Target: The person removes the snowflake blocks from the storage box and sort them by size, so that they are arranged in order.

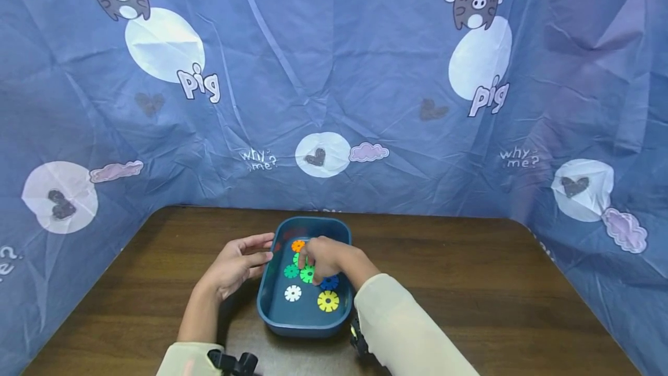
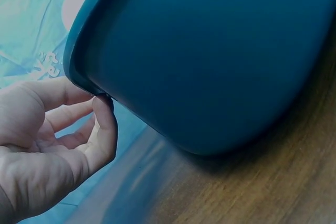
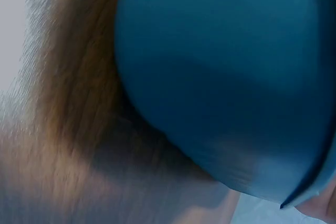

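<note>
A blue plastic bin (image 1: 305, 326) stands on the table with several notched snowflake discs on its floor. My left hand (image 1: 233, 266) is at the bin's left side, thumb and fingertips against the outside of its rim. The right hand (image 1: 329, 257) reaches inside, index finger pointing down and thumb apart from it. Its fingertips are right at a bright green disc (image 1: 307, 274); I cannot tell whether they grip it. Around it lie an orange disc (image 1: 298, 246), a darker green disc (image 1: 291, 271), a white disc (image 1: 293, 293), a yellow disc (image 1: 328, 301) and a partly hidden blue disc (image 1: 330, 283).
The bin sits near the middle of a brown wooden table (image 1: 443, 283). Behind and on both sides hangs a blue cloth (image 1: 334, 103) printed with pigs and hearts. In the right wrist view, the bin's outer wall (image 3: 220, 77) fills most of the picture.
</note>
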Motion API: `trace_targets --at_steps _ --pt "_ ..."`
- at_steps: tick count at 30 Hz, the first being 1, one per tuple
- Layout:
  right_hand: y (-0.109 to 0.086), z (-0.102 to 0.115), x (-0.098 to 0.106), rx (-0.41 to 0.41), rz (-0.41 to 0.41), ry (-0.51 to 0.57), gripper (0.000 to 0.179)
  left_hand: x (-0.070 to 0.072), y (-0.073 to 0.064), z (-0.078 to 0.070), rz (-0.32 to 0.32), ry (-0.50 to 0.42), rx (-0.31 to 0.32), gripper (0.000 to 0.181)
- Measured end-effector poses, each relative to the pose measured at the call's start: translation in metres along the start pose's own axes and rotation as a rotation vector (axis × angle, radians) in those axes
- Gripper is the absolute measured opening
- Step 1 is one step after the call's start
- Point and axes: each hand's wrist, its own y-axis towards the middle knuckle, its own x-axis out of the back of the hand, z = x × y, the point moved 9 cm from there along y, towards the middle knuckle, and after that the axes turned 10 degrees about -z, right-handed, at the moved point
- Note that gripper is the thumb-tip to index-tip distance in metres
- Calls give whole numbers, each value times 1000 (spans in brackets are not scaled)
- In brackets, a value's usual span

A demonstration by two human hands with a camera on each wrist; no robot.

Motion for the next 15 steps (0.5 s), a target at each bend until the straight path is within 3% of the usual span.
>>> trace_targets --at_steps 6,15 --pt "1 -3 -1 -32 8 43 34 -1 1 -1 11 6 -6 53" --pt "0 5 7 48 -62 104 30 -1 -1 -3 15 17 -8 53"
